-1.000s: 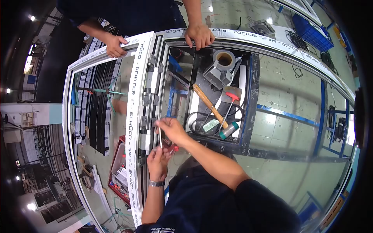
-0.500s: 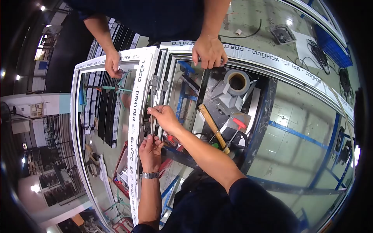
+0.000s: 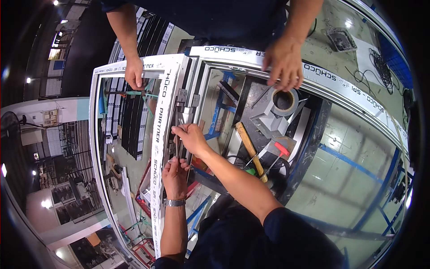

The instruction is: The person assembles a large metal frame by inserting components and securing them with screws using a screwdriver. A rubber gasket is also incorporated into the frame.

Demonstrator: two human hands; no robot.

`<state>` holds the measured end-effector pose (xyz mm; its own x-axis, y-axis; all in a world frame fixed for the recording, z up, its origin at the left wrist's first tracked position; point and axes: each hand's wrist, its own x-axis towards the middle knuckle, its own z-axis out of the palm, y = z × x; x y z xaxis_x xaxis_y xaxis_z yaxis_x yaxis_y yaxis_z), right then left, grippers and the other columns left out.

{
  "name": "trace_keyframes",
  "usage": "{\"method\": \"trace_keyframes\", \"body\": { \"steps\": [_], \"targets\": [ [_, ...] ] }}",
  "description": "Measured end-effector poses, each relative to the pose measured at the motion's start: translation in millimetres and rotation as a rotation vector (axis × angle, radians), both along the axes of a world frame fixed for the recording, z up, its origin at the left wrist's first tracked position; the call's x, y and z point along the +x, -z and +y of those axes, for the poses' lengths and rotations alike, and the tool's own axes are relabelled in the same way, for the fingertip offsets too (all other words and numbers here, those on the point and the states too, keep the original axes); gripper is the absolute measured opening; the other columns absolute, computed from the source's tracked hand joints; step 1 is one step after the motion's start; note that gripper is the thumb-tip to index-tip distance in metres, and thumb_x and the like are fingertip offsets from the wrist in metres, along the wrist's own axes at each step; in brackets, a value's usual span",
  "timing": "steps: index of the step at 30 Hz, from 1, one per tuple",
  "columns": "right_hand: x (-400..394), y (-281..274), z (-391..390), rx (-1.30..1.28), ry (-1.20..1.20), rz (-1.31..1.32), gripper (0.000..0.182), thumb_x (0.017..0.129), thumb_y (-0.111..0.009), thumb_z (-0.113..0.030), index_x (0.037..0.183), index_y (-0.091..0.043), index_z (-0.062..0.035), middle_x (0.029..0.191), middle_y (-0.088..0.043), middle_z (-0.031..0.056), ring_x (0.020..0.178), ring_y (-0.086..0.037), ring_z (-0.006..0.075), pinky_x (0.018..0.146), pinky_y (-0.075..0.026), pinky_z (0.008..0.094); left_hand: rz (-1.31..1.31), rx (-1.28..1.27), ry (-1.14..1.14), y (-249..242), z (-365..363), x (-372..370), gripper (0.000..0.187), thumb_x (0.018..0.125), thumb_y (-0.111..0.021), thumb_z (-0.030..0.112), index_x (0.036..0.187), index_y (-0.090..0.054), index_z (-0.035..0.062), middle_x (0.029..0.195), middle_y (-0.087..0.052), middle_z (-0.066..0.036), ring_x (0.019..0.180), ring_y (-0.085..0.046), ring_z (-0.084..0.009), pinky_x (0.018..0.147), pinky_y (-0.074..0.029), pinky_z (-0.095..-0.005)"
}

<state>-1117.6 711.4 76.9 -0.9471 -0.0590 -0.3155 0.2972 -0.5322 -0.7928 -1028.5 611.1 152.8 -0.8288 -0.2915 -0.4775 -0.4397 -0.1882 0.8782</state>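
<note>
My right hand (image 3: 191,140) pinches a thin metal rod (image 3: 178,148) upright along the inner edge of a white-wrapped window sash (image 3: 157,148). Just below, my left hand (image 3: 174,175), a watch on its wrist, has its fingertips closed around the rod's lower end; the exact tip is hidden. Above my fingers, a grey hinge (image 3: 181,101) sits at the joint between the sash and the fixed frame (image 3: 320,71). A co-worker's one hand (image 3: 134,73) hangs at the sash's top rail, and their other hand (image 3: 285,62), slightly blurred, is over the fixed frame.
Inside the frame opening, a dark work surface holds a tape roll (image 3: 283,100), grey metal pieces (image 3: 269,120), a wooden-handled tool (image 3: 249,145) and a red T-handle key (image 3: 281,149). Blue stands (image 3: 351,163) support the frame. Dark profiles (image 3: 136,121) lie stacked beyond the sash.
The co-worker's hand on the right has lifted off the fixed frame and shifted right toward the tape roll. My hands keep nearly the same grip; the view has shifted slightly.
</note>
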Motion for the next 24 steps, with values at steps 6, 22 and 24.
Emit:
{"method": "trace_keyframes", "body": {
  "steps": [6,22,24],
  "targets": [
    [-5,8,-3,0.04,0.02,0.054,0.039,0.095,-0.059,-0.033,0.078,-0.072,0.0003,0.066,-0.069,0.0103,0.057,-0.062,0.0177,0.06,-0.047,0.0336,0.417,-1.194,0.426,11,-9,4,0.017,0.097,-0.059,0.008,0.105,-0.063,-0.0062,0.082,-0.068,-0.008,0.069,-0.068,-0.0166,0.063,-0.052,-0.0292],
    [-9,-8,2,-0.028,-0.01,0.021,0.031,0.098,-0.056,-0.025,0.083,-0.071,-0.0025,0.069,-0.068,0.0006,0.059,-0.047,0.008,0.058,-0.039,0.0281,-0.055,0.027,0.137,14,-27,-9,0.015,0.095,-0.064,0.019,0.101,-0.061,0.0063,0.084,-0.066,-0.003,0.073,-0.063,-0.0099,0.067,-0.051,-0.0259],
    [-12,-3,-2,-0.002,0.019,0.035,0.03,0.098,-0.057,-0.025,0.083,-0.071,-0.0023,0.068,-0.068,0.0002,0.059,-0.049,0.0083,0.058,-0.039,0.0291,0.136,-0.38,0.181,27,-17,-6,0.008,0.093,-0.066,0.011,0.096,-0.061,0.0054,0.083,-0.066,-0.003,0.07,-0.063,-0.008,0.064,-0.05,-0.0246]
  ]
}}
